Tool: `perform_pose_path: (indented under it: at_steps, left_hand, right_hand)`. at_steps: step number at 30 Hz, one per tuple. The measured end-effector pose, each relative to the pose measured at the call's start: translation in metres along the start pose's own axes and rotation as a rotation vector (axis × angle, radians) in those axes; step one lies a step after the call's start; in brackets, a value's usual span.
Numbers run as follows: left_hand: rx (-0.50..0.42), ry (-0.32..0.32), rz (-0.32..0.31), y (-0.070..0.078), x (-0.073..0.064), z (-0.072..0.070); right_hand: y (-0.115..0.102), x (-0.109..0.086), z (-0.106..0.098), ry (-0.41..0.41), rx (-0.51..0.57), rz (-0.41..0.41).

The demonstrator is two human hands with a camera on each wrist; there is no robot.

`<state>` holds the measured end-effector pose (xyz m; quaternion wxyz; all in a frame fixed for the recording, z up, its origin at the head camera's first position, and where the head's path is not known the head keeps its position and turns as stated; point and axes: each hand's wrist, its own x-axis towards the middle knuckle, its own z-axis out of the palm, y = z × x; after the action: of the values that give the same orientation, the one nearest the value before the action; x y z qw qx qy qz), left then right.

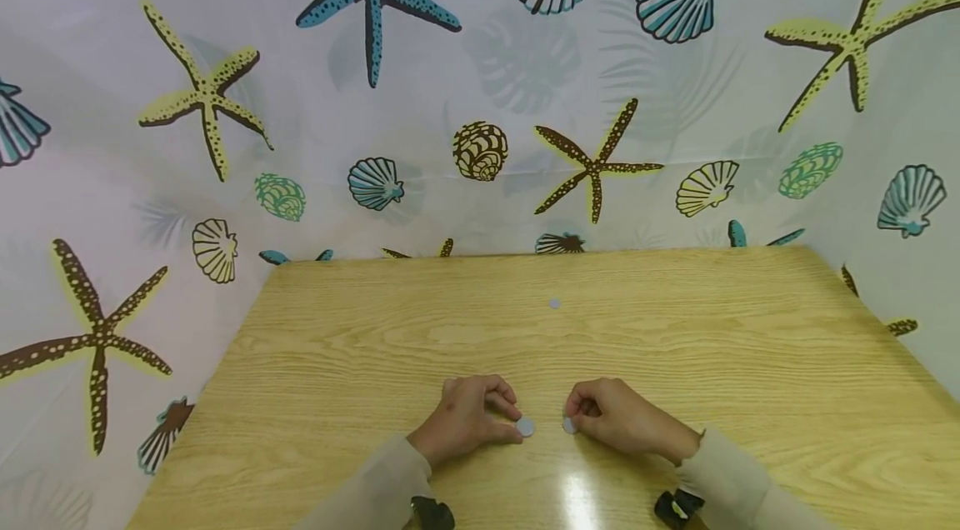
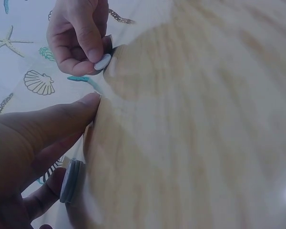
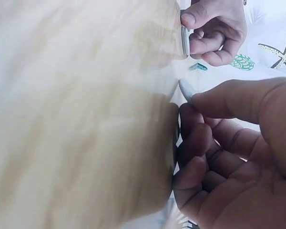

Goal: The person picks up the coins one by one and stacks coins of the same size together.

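Grey disc point(image 3: 186, 90) pinched by right fingers point(image 3: 212, 101), another disc point(image 2: 72, 182) touching left fingers point(image 2: 47, 190)

There are two grips point(image 1: 468, 422) point(image 1: 622, 422), one stack of discs point(image 1: 525, 427), two single discs point(image 1: 568, 426) point(image 1: 554, 304), two sleeves point(image 1: 378, 484) point(image 1: 731, 476) and one table point(image 1: 360, 330).

I see both forearms point(image 1: 371, 488) angle inward; the left hand point(image 1: 463, 420) holds its thumb point(image 1: 501, 432) and fingers point(image 1: 499, 387) apart, the right hand point(image 1: 621, 420) pinches, fingers curled.

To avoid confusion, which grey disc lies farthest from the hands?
The lone disc, farther back; the others are at the left hand and right hand.
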<state>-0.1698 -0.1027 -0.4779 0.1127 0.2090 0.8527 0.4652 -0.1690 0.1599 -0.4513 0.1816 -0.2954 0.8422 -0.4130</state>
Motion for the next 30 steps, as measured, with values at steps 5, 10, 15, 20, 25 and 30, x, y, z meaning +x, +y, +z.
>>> perform_pose_path:
  at_steps: [5,10,15,20,25,30]
  left_hand:
    - [-0.004,-0.001,-0.007,0.0,-0.001,-0.001]
    - [0.0,0.011,-0.011,0.003,-0.002,0.0]
    - [-0.001,0.026,0.014,0.009,-0.001,0.002]
    - [0.007,0.028,0.022,0.014,0.003,0.008]
    - [0.072,0.005,0.05,0.019,0.007,0.016]
    - [0.159,0.013,0.083,0.022,0.01,0.022]
  right_hand:
    - [0.001,0.001,0.002,0.005,-0.009,-0.013]
    - [0.001,0.0,0.003,0.0,-0.014,-0.019]
    - [0.001,-0.001,0.001,-0.017,-0.032,-0.024]
    - [0.0,-0.002,0.0,-0.031,-0.034,-0.035]
    - [0.0,-0.002,0.0,-0.031,-0.048,-0.045]
    - [-0.001,-0.002,0.0,-0.033,-0.049,-0.039]
